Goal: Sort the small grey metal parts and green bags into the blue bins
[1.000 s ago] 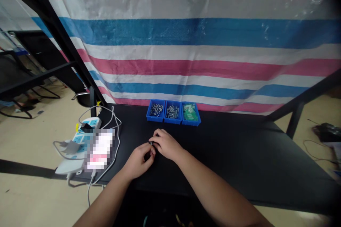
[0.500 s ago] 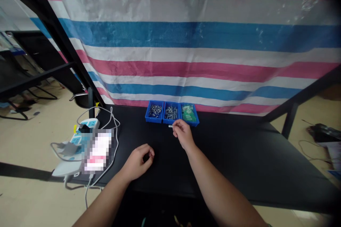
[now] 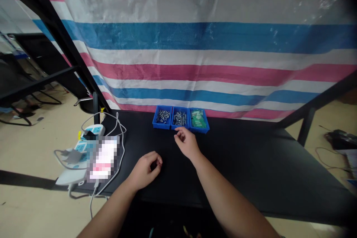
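My right hand (image 3: pixel 186 143) hovers just in front of the middle blue bin (image 3: pixel 177 126), its thumb and index finger apart with nothing visible between them. That bin holds small grey metal pieces (image 3: pixel 180 118). To its left, another blue bin (image 3: pixel 161 126) contains small shiny screw-like parts (image 3: pixel 163 116). The right blue bin (image 3: pixel 201 131) has pale pieces in green wrapping (image 3: pixel 198 119). My left hand (image 3: pixel 145 169) rests on the black table (image 3: pixel 240 163), fingers curled round toward the thumb, and I see nothing held in it.
On the left lie a white power strip (image 3: pixel 74 173), tangled grey cables (image 3: pixel 122 145) and a pixelated phone-like device (image 3: pixel 104 160). A striped plastic sheet (image 3: pixel 195 37) hangs behind the bins. Black frame bars (image 3: pixel 306 126) flank the table.
The small silvery piece in my right fingers is no longer seen there. My right hand has shifted slightly left and its fingers have parted. My left hand stays put.
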`<state>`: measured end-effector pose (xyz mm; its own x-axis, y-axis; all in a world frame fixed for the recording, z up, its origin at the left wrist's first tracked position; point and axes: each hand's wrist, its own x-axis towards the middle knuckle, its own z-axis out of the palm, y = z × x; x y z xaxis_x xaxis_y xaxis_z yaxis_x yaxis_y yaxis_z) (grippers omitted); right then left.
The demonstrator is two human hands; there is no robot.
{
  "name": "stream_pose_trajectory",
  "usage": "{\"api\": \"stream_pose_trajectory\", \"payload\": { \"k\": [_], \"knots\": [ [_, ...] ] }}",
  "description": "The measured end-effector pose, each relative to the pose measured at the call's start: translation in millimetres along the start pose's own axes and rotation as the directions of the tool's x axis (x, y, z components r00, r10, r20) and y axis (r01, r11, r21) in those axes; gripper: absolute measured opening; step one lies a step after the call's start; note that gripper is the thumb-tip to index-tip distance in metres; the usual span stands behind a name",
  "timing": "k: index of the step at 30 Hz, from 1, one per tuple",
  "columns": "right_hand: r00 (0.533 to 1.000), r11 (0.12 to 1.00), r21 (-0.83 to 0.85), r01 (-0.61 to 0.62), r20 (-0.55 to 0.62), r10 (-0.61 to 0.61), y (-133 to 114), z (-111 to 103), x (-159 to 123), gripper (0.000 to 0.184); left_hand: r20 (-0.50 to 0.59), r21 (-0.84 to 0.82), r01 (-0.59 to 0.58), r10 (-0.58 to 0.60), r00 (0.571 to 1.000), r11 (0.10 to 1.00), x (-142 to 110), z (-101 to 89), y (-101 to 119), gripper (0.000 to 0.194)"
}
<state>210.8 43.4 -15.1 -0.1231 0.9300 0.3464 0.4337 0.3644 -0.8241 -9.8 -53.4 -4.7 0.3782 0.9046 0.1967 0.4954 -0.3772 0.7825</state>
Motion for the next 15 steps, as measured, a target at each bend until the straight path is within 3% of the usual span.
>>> {"api": "stream_pose_trajectory", "payload": {
  "k": [3,6,11,15],
  "knots": [
    [0.981,0.980,-0.194,0.044,0.194,-0.005,-4,9,-2,0.056,-0.008,-0.003,-0.004,0.004,1.000,1.000,0,-0.4,1,0.016],
    [0.962,0.922,-0.382,0.062,0.268,0.046,-13,23,6,0.079,-0.005,-0.012,-0.002,0.001,1.000,1.000,1,-0.9,1,0.017],
    [0.974,0.828,-0.561,0.008,0.191,0.120,-28,47,20,0.065,-0.014,-0.027,-0.008,0.007,1.000,1.000,1,-1.7,-1,0.016],
    [0.989,0.867,-0.499,0.013,0.136,0.063,-26,53,18,0.052,-0.100,-0.045,-0.032,0.028,0.995,0.998,-1,-1.3,-6,0.011]
  ]
}}
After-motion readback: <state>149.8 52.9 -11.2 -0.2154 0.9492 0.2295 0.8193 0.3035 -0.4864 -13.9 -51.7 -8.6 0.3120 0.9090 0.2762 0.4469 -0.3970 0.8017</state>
